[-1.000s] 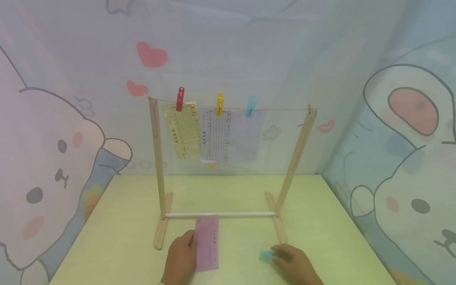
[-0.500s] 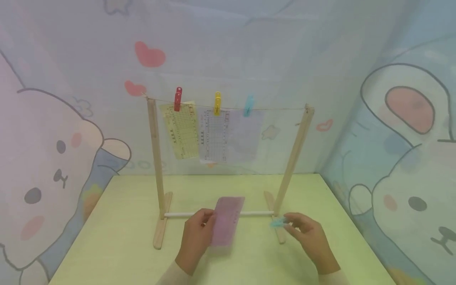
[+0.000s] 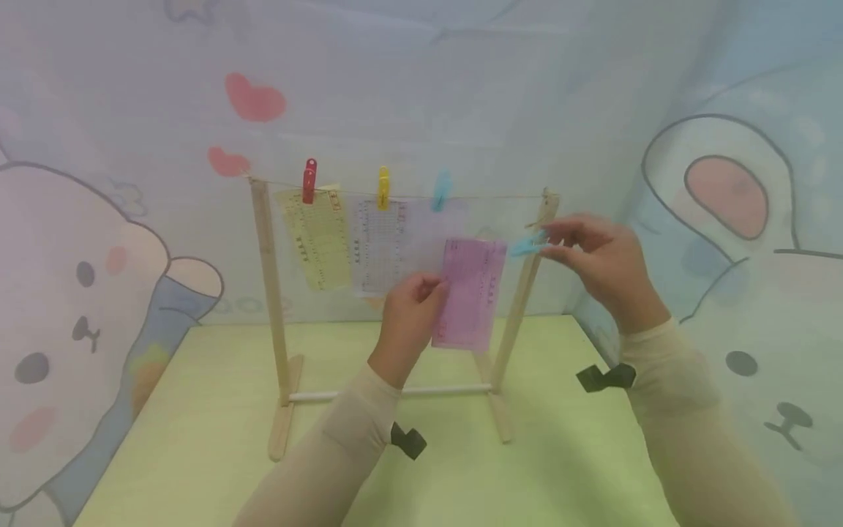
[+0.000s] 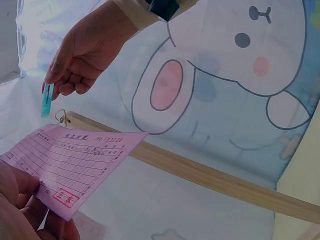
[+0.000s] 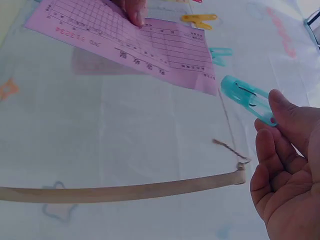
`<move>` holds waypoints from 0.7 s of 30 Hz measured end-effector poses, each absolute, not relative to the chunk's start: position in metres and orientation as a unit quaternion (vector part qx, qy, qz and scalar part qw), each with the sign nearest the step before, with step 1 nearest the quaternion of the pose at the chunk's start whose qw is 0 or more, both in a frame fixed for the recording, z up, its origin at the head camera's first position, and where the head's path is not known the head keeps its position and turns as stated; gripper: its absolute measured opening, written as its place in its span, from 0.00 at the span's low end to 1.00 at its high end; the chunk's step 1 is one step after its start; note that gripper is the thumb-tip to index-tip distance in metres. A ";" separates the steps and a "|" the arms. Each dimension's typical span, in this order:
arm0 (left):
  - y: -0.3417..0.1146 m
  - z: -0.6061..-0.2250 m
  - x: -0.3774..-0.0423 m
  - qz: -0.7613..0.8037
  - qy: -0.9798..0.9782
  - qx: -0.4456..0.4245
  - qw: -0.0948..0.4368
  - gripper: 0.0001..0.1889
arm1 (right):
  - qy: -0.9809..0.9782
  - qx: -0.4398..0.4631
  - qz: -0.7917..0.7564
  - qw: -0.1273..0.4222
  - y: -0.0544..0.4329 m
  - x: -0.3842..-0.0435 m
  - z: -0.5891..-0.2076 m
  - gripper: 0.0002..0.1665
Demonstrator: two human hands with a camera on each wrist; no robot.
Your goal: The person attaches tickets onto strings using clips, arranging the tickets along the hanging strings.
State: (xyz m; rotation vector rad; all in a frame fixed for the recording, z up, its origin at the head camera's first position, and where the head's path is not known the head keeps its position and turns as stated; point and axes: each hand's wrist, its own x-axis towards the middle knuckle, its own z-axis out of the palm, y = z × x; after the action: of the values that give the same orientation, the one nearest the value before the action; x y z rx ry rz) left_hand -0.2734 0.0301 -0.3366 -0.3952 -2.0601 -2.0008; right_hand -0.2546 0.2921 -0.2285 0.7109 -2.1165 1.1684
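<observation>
My left hand [image 3: 411,315] pinches a pink printed form [image 3: 469,293] by its left edge, held up just below the string [image 3: 494,196]. In the left wrist view, the form [image 4: 70,160] shows ruled lines and a red stamp. My right hand [image 3: 602,263] pinches a light blue clothespin [image 3: 529,244] between thumb and fingers, beside the form's upper right corner and in front of the right post. The right wrist view shows the clothespin [image 5: 247,99] gripped at its handle end, its nose pointing toward the form and apart from it.
On the string hang a yellow form [image 3: 319,241] under a red clothespin [image 3: 309,181], a white form [image 3: 380,245] under a yellow clothespin [image 3: 383,189], and a pale sheet [image 3: 421,234] under a blue clothespin [image 3: 442,192]. Wooden posts [image 3: 268,285] with a white crossbar [image 3: 316,397] stand on the table [image 3: 165,439].
Both hands have risen from the table, moving forward and right. The left brings the pink form up near the string; the right lifts the blue clothespin beside it. The head view has shifted slightly right.
</observation>
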 end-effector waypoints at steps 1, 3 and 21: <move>0.033 -0.330 -0.277 -0.687 -0.705 -0.133 0.119 0.09 | -0.810 0.259 0.423 0.313 0.290 -0.258 -0.216 0.11; 0.039 -0.320 -0.282 -0.685 -0.709 -0.123 0.113 0.09 | -0.837 0.226 0.386 0.314 0.286 -0.264 -0.195 0.11; 0.066 -0.284 -0.301 -0.687 -0.716 -0.072 0.098 0.09 | -0.930 0.178 0.240 0.213 0.262 -0.312 -0.123 0.09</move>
State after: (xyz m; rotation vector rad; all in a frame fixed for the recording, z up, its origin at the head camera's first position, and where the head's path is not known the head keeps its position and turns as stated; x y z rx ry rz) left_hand -0.3005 0.0656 -0.2838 -0.2117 -2.1192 -2.0337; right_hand -0.3118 0.2617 -0.1230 0.4946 -2.5816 0.6648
